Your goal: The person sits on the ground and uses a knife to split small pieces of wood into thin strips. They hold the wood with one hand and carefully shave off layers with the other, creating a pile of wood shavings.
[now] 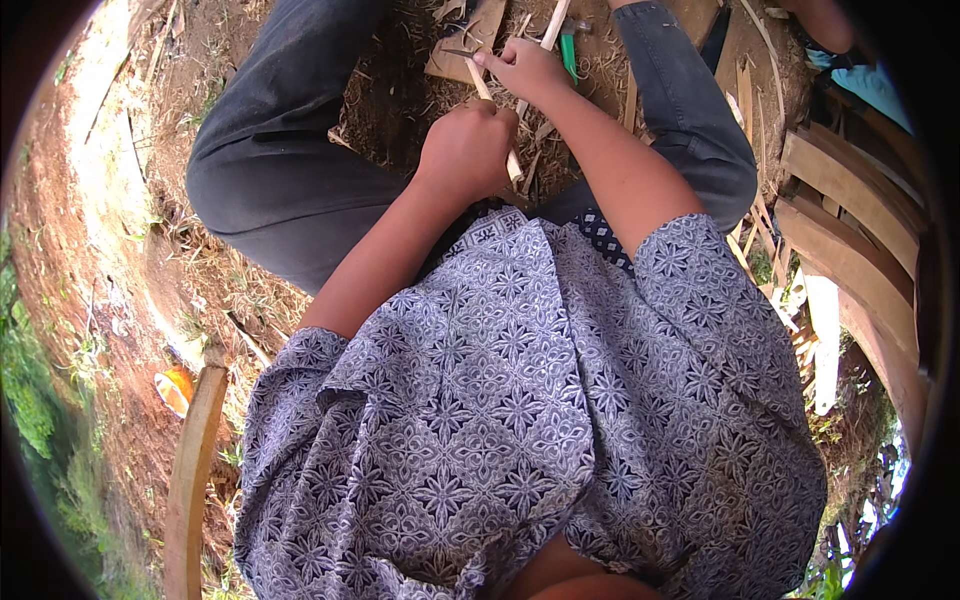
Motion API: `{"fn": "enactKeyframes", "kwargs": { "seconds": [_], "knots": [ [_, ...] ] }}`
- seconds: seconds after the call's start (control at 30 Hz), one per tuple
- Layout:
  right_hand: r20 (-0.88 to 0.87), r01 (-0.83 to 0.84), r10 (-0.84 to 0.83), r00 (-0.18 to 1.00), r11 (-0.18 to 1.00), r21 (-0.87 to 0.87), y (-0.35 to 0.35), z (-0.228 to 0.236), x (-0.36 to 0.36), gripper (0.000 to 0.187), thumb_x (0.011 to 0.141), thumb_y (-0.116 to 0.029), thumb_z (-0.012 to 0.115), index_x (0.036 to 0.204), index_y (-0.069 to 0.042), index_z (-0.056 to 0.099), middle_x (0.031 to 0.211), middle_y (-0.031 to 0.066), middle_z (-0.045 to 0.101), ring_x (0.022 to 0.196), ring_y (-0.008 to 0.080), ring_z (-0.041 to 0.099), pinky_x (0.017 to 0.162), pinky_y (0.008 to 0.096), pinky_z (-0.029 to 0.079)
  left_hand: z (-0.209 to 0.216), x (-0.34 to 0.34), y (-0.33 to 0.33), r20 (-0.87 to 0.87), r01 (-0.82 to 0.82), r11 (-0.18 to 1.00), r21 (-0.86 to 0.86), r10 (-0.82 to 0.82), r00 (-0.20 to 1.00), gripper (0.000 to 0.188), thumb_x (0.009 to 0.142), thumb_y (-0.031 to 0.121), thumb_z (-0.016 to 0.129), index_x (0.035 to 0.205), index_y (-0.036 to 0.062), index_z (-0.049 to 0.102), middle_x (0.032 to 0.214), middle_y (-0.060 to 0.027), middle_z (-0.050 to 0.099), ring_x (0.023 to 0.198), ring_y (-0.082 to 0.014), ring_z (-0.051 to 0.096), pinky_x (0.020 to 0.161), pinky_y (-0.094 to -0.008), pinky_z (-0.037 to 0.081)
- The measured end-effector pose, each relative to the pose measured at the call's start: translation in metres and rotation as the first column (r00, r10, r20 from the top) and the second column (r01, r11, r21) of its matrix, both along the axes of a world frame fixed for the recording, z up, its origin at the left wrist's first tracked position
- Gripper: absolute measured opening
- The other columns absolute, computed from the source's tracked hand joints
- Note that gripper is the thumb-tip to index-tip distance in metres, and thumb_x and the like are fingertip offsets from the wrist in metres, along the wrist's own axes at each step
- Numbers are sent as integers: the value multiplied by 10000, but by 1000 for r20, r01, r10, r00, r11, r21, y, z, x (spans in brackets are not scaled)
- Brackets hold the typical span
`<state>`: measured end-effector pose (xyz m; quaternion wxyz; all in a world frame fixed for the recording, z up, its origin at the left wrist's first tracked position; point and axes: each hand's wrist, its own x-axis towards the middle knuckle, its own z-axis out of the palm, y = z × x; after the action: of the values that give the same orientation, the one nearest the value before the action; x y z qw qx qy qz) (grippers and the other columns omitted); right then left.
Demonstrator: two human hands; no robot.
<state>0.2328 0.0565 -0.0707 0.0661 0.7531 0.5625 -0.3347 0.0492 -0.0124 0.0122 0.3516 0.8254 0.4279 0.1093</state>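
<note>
My left hand [465, 150] is closed round a pale wooden stick [482, 82], which sticks out above and below the fist. Just beyond it, my right hand [525, 72] grips a small knife, its dark pointed blade [458, 52] reaching left across the top of the stick. The knife's handle is hidden in the fingers. A second pale strip of wood [556, 22] runs behind my right hand; whether the hand touches it I cannot tell. Under the blade lies a flat piece of board [482, 28]. Beside the right hand is a green handle-like object [569, 55].
Wood shavings and thin slivers litter the soil between my bent legs [300, 130]. Curved wooden planks [850, 235] are stacked at the right. On the left stand a wooden post [192, 485] and an orange object [175, 390]. Part of another person [820, 22] shows at the upper right.
</note>
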Motion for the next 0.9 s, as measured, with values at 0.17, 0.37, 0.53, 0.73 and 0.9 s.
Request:
{"fn": "enactKeyframes", "kwargs": {
  "seconds": [0.17,0.37,0.53,0.73,0.9],
  "knots": [
    [-23,61,-61,998,997,-37,-6,2,-5,579,863,-715,655,940,-142,673,832,56,707,825,254,700,728,426,526,1,-2,-2,20,-7,1000,-5,7,1000,176,783,138,723,873,29,618,840,-182,646,783,-399,688,713,-500,553],
    [-49,66,-68,996,997,-49,0,6,1,575,854,-699,679,937,-130,669,836,61,704,831,261,693,733,423,520,5,-2,1,42,-42,998,-37,44,998,158,782,140,706,866,38,619,844,-181,639,801,-410,680,728,-508,543],
    [-12,95,-96,995,995,-42,5,-3,2,584,844,-701,689,926,-123,667,849,70,711,855,259,696,741,422,519,6,-3,2,94,-76,995,-71,83,992,143,777,148,687,853,45,624,855,-188,640,813,-417,678,733,-515,537],
    [-168,151,-151,974,988,-14,3,-14,20,609,879,-674,685,922,-69,627,795,75,670,720,208,649,661,370,510,8,2,2,66,-97,992,-80,102,993,128,771,145,686,872,77,648,849,-148,657,814,-393,686,730,-503,541],
    [-439,442,-540,718,841,-310,-26,28,21,578,966,-673,585,971,-96,550,755,-10,560,590,99,524,543,278,460,-4,0,-2,25,-43,990,-137,47,999,212,756,100,689,967,124,698,871,-133,700,833,-366,709,739,-478,557]
  ]
}}
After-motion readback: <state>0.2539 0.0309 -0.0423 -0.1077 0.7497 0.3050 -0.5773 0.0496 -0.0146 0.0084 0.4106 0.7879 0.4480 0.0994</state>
